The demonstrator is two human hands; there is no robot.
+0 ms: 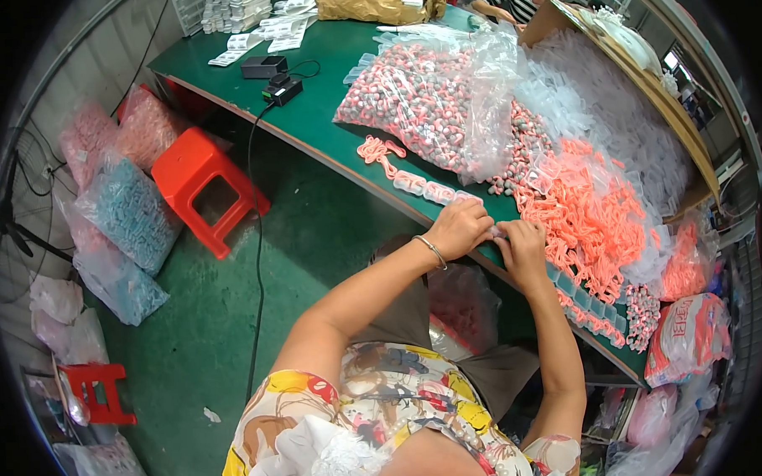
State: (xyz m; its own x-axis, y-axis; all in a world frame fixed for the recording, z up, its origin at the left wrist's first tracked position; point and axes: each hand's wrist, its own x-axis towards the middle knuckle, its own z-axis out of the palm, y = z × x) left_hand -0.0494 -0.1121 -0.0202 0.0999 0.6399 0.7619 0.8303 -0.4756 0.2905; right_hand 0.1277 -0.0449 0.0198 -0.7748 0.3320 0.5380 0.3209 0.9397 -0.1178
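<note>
Both hands — left hand (pixel 459 227), right hand (pixel 522 250) — pinch a small clear plastic piece (pixel 496 231) at the green surface (pixel 326 114) edge, the orange clip heap (pixel 586 210) just beside at 2 o'clock.

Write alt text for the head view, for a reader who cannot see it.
A person's left hand and right hand meet over a small clear plastic tray at the edge of a green table. Heaps of coral-pink plastic pieces and bags of pink-and-grey parts cover it; a red stool stands left.

A sleeveless floral top (pixel 387 406) in yellow, red and white, and a thin metal bangle (pixel 432 250) on the left wrist.
</note>
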